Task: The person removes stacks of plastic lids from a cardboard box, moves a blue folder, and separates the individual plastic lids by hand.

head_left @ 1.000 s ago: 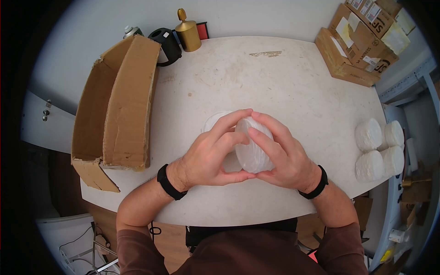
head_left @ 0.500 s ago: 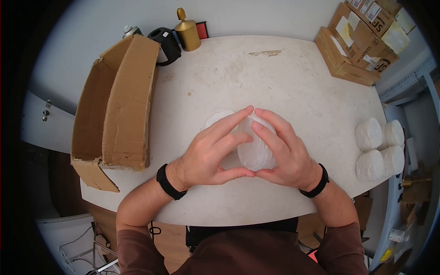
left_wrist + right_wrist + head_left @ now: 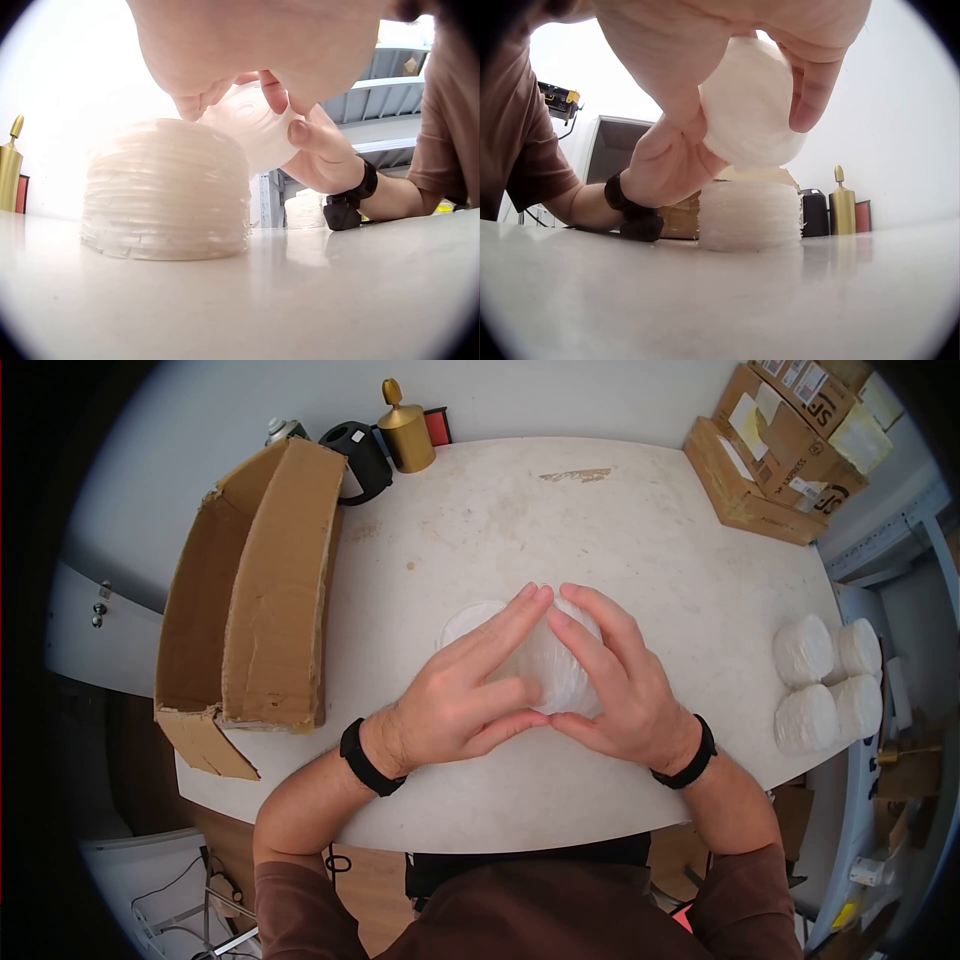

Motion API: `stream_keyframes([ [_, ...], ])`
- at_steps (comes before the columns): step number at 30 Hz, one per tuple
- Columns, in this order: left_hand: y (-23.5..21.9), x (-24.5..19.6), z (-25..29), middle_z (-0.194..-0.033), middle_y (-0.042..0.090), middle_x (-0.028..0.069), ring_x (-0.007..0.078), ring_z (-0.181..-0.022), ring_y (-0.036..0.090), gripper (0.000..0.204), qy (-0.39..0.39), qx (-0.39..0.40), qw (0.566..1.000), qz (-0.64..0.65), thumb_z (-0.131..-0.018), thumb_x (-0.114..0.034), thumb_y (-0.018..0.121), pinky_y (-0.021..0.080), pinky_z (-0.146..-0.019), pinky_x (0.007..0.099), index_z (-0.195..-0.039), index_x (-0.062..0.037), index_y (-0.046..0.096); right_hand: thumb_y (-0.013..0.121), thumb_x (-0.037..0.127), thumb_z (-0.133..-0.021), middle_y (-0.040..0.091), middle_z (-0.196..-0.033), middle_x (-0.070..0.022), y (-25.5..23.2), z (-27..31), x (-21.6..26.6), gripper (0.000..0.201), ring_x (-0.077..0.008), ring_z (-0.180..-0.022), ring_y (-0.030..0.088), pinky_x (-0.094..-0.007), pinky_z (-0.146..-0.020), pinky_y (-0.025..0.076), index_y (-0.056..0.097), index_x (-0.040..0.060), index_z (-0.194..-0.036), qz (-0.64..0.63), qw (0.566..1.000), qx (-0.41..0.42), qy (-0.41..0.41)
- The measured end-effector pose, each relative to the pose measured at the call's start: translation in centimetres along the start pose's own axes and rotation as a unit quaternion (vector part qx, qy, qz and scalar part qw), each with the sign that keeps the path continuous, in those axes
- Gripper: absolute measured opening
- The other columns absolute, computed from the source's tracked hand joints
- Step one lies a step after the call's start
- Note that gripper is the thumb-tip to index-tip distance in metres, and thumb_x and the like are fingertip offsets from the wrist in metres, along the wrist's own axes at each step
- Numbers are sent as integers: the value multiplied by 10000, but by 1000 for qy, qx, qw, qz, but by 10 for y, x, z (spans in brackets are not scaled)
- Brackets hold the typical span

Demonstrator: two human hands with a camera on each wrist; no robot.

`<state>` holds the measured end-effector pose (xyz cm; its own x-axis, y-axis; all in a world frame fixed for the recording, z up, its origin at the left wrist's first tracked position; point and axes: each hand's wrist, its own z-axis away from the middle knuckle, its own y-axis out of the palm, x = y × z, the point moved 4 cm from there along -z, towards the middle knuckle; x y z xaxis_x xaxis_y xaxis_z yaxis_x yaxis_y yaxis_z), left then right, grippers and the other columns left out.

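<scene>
Between both hands, above the table, is a tilted stack of round translucent plastic lids; in the left wrist view its face shows concentric rings. My right hand grips its right side, fingers over the far edge and thumb at the near edge. My left hand holds the other side, its thumb tip close to the right thumb and one finger bent against the lid face. Another ribbed stack of lids stands on the table just beyond the left hand, partly hidden by it in the head view.
Several white round stacks stand at the table's right edge. An open cardboard box is on the left. Behind it are a black container and a gold canister. Taped parcels sit at the back right.
The held lids have tilted and turned between the hands. My left hand's fingertips have shifted slightly away from the body, and a left finger has bent lower across the lid face.
</scene>
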<state>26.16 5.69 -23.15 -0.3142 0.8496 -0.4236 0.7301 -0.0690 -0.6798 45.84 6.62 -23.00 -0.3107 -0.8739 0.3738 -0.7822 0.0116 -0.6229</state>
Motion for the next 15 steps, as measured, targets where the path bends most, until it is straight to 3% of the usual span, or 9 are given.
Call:
stream_keyframes([
  [1,0,-1,0,-1611,434,414,542,-1446,539,312,-3,-6,1000,0,-850,-204,897,553,-1115,481,-861,-16,648,993,124,-597,516,-1518,-278,0,0,0,1058,-377,-1128,684,-378,-856,644,543,-12,-1545,-2,1000,7,11],
  [5,0,1,1,-1606,441,410,540,-1443,541,303,-19,4,1000,21,-848,-190,893,559,-1110,488,-860,-9,651,988,128,-618,514,-1517,-274,0,-1,-1,1046,-372,-1103,681,-380,-865,643,536,-12,-1551,0,1000,4,12],
  [7,0,1,1,-1592,414,475,544,-1262,668,301,10,10,1000,-3,-875,-215,897,591,-991,440,-914,-37,658,982,132,-644,510,-1524,-274,0,-1,-1,1019,-373,-1136,679,-382,-876,643,537,-11,-1550,-2,1000,10,22],
  [8,0,1,2,-1592,414,475,544,-1262,668,301,10,10,1000,-3,-875,-215,897,591,-991,440,-914,-37,658,982,132,-644,510,-1524,-274,0,-1,-1,1019,-373,-1136,679,-382,-876,643,537,-11,-1550,-2,1000,11,22],
  [15,-1,-2,-1,-1586,442,439,559,-1376,588,309,26,2,1000,-9,-806,-167,926,546,-1096,523,-901,-11,677,979,146,-681,499,-1538,-271,0,0,0,986,-377,-1221,666,-384,-896,648,540,5,-1552,0,999,24,22],
])
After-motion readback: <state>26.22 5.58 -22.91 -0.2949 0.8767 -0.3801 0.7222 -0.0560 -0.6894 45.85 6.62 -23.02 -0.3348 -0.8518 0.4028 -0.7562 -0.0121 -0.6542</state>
